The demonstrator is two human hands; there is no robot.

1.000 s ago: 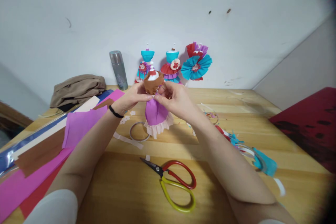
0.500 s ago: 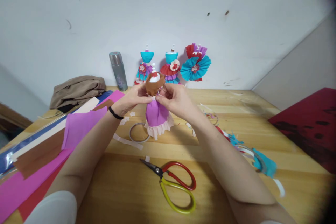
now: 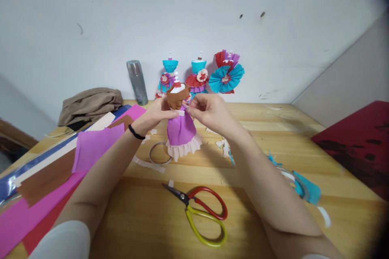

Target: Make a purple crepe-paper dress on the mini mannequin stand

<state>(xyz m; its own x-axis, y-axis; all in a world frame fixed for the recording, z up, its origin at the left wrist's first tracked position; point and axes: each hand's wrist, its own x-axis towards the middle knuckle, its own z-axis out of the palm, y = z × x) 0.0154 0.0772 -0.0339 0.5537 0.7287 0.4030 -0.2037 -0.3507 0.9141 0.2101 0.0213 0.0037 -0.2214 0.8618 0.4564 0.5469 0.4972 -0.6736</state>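
A small dress form (image 3: pixel 181 130) wears a brown crepe paper top and a purple skirt with a pale ruffled hem. Its white neck and knob rise from the top. My left hand (image 3: pixel 159 112) is closed around the left side of its waist, thumb in front. A short white strip (image 3: pixel 181 113) lies across the front of the waist by that thumb. My right hand (image 3: pixel 205 110) is at the right side of the waist, thumb and forefinger pinched together on a thin pale piece too small to name. Red-and-yellow-handled scissors (image 3: pixel 199 214) lie partly open on the table below.
Against the wall stand three dressed forms (image 3: pixel 199 66) and a grey flask (image 3: pixel 137 83). Crepe paper sheets (image 3: pixel 51 170) and a brown cloth (image 3: pixel 89 107) lie at left. A tape ring (image 3: pixel 150 153), paper scraps (image 3: pixel 225 147) and blue paper (image 3: pixel 308 188) lie about the table.
My right hand has drawn slightly up and right from the waist. The white strip now shows across the waist front. The dress form has tilted and shifted slightly left.
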